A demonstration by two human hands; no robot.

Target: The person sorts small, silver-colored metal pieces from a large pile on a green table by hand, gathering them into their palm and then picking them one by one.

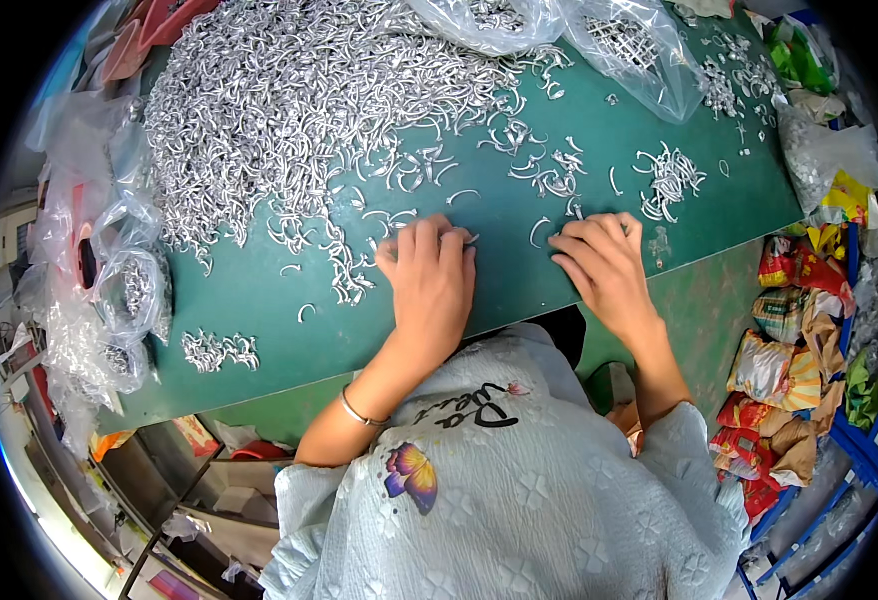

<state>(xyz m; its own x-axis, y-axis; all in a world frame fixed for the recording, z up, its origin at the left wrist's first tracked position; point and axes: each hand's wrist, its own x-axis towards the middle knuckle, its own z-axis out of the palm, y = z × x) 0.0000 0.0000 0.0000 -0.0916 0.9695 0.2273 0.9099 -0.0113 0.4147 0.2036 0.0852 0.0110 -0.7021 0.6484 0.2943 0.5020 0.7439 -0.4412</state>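
Note:
On the green table [519,270], my left hand [427,280] is closed, palm down, its fingers bent and drawn together. The end of a small curved silvery metal piece [472,240] sticks out beside its index finger. To the right, my right hand [604,270] is also curled, fingertips down on the table; what lies under them is mostly hidden. A metal piece [577,212] shows just beyond its knuckles, and a single curved piece [539,232] lies left of its fingertips. Loose curved pieces [347,275] lie just left of my left hand.
A large heap of curved metal pieces [269,110] covers the far left. Smaller piles sit at the right [671,182] and near left [221,351]. Clear plastic bags [649,70] lie at the back; more bags [109,250] hang over the left edge. Stuffed sacks [774,370] stand right.

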